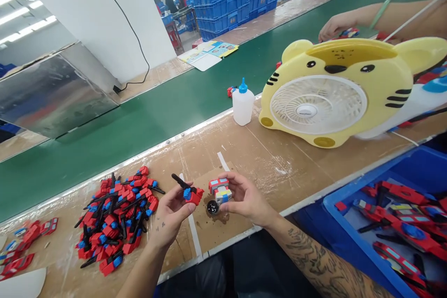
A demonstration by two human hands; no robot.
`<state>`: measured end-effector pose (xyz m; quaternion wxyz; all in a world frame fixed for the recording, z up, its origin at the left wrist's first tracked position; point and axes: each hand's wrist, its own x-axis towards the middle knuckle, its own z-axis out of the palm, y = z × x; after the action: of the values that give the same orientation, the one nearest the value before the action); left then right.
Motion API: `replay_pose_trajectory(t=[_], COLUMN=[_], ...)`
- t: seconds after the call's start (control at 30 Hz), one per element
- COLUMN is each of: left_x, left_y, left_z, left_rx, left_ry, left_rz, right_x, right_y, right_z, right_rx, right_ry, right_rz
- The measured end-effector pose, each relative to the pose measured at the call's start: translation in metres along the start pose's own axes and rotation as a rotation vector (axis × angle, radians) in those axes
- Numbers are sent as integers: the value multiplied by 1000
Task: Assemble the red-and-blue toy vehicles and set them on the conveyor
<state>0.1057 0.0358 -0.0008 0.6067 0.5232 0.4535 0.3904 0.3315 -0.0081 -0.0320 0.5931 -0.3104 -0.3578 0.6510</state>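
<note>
Our left hand pinches a red-and-blue piece with a black rod between thumb and fingers; our right hand grips a red-and-white block, just beside it but apart. Below is the brown worktop, its front edge near our wrists, running right towards a yellow fan. A heap of red parts crowds the left. A small round cup holds something dark and glossy; a blue bin holds red pieces.

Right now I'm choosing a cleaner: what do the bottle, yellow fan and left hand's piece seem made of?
Bottle: likely plastic; matte, translucent walls. Yellow fan: probably plastic; smooth, moulded-looking shell. Left piece: apparently plastic; blocky, solid-coloured parts, finish unclear.
</note>
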Motion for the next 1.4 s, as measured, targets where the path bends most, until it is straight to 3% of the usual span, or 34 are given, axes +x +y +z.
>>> replay_pose_trajectory(t=[0.2, 0.33, 0.5, 0.67, 0.77, 0.87, 1.0, 1.07, 1.13, 1.2, 1.3, 1.4], left_x=[-2, -6, -2, 30, 55, 83, 135, 168, 203, 238, 289, 330], left_y=[12, 13, 7, 3, 8, 19, 32, 36, 40, 44, 53, 58], left_z=[7, 16, 39, 50, 46, 46, 46, 40, 28, 14, -6, -18], left_rx=[80, 129, 24, -101, -90, -88, 73, 232, 348, 459, 693, 904], left_ry=[-54, 40, 128, 342, 445, 430, 303, 250, 228, 229, 239, 205], left_rz=[-5, 59, 209, 408, 475, 484, 401, 358, 333, 301, 232, 147], right_x=[0, 1, 16, 48, 74, 100, 124, 130, 134, 141, 159, 181], right_y=[-4, -15, -18, -4, -1, -9, -31, -39, -42, -41, -34, -31], right_z=[11, 21, 39, 60, 69, 68, 36, 2, -38, -75, -114, -131], right_rx=[-366, -694, -877, -1067, -1149, -1218, -1217, -1176, -1129, -1115, -1098, -1061], right_ry=[-31, -18, -32, -20, 20, 40, 102, 328, 639, 817, 872, 907], right_rz=[-56, -180, -450, -806, -874, -879, -796, -722, -635, -556, -482, -470])
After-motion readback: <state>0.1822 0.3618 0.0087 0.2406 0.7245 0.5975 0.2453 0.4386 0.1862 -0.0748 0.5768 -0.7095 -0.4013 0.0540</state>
